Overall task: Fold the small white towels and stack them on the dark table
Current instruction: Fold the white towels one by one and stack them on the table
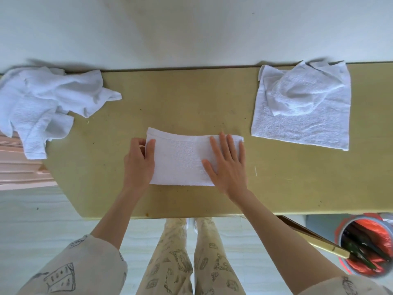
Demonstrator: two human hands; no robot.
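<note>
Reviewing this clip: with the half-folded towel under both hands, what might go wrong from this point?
1. The left hand grips only the left edge of the folded towel; lifting it for the next fold might drag the layers askew, though the flat right hand helps pin them.
2. The crumpled pile overhangs the table at its left end and could slide off.
</note>
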